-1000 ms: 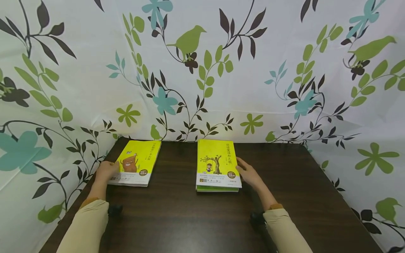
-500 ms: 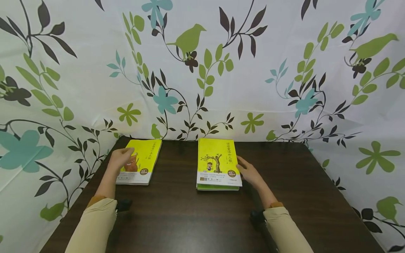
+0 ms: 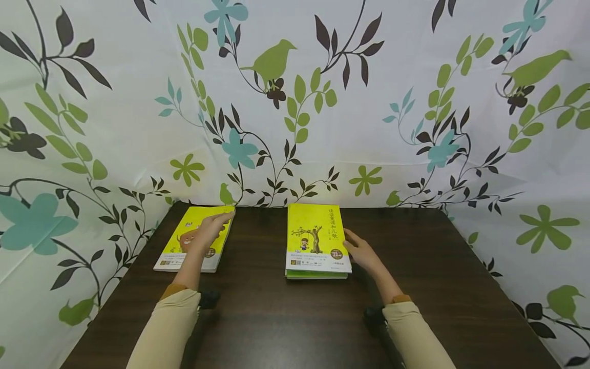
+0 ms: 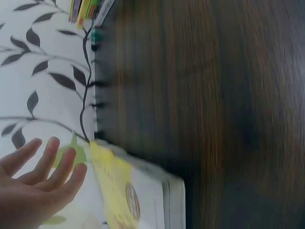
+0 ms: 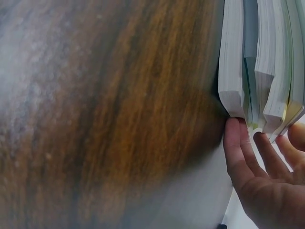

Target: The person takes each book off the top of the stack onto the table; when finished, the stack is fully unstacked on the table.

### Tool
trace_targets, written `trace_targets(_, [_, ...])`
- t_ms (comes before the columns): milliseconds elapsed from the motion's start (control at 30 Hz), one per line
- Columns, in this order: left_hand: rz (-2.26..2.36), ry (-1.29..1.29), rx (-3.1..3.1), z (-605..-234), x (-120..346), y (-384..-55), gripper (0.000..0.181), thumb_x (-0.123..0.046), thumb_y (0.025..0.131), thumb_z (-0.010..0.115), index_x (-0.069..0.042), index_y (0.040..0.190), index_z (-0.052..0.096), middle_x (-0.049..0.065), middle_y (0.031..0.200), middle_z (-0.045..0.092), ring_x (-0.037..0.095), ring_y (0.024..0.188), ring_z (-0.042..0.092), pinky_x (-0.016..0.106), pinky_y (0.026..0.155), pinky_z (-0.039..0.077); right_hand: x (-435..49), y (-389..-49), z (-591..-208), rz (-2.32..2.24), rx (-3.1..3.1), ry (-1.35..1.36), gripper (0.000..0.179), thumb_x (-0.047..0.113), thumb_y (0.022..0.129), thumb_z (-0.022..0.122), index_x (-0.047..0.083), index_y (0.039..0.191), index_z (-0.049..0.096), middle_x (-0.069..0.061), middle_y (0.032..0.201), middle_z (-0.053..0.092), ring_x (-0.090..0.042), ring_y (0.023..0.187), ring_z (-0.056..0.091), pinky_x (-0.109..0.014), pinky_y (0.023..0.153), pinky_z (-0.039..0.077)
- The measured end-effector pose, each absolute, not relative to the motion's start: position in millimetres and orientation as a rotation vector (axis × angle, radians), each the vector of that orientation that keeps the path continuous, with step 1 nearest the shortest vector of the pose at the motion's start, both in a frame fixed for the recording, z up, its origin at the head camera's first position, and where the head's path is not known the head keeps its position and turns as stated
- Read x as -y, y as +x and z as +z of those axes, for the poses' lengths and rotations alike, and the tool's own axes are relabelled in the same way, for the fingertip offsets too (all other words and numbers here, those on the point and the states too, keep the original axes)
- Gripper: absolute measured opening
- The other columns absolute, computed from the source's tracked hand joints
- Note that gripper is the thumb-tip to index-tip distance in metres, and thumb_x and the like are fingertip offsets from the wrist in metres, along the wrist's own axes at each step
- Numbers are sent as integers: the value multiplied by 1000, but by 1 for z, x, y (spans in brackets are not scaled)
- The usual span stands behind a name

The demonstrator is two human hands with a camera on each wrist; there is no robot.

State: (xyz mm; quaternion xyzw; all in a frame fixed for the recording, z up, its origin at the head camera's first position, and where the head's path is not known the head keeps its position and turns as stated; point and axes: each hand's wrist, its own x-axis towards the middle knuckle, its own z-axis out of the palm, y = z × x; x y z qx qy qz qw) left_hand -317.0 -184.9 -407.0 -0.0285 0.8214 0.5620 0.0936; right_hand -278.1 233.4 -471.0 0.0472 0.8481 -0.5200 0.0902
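A yellow-and-white book (image 3: 172,256) lies at the table's far left; my left hand (image 3: 209,233) is above its right part, fingers extended. In the left wrist view the left hand (image 4: 40,179) stands apart from the book (image 4: 145,195), holding nothing. Right of the middle is a stack of books (image 3: 313,220), topped by a yellow cover with a tree and a swing. At its right side is my right hand (image 3: 361,253). The right wrist view has the fingertips of the right hand (image 5: 271,179) touching the edges of several stacked books (image 5: 233,57), not wrapped round them.
The dark wooden table (image 3: 276,323) runs back to a white cloth (image 3: 369,128) printed with leaves and birds. This cloth also hangs along both sides. A strip of dark tabletop separates the book from the stack.
My left hand has lifted from the left edge of the left book and moved right across its cover. My right hand has stayed by the stack. Both the book and the stack lie where they were.
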Motion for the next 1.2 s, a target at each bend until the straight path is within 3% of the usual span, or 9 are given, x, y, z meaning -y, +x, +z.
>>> trace_targets(267, [1694,-62,-2433,-412,153,-318,75,-52,96,52,0,148,40,24,145,45,40,133,43,52,112,36,-235,-279,-471,-1552,-2530,123,55,29,105,43,20,157,25,-16,156,33,-31,121,54,-43,89,54])
trace_targets(433, [1681,-64,-2417,-422,137,-320,74,-49,96,53,1,148,39,23,148,44,39,132,46,50,110,39,-235,-278,-470,-1563,-2535,107,55,27,105,42,18,156,25,-18,155,35,-31,121,53,-43,91,53])
trace_targets(700, [1487,-10,-2605,-439,109,-317,74,-52,91,58,-4,146,44,23,146,47,42,132,46,55,107,40,-234,-278,-472,-1597,-2507,98,55,27,106,40,18,157,23,-17,158,30,-33,128,49,-48,98,50])
trace_targets(1200, [1447,82,-2615,-462,68,-307,66,-45,91,62,1,139,52,25,132,58,41,118,58,54,97,48,-233,-279,-473,-1618,-2489,135,53,26,106,40,18,156,25,-18,157,31,-32,124,52,-46,95,52])
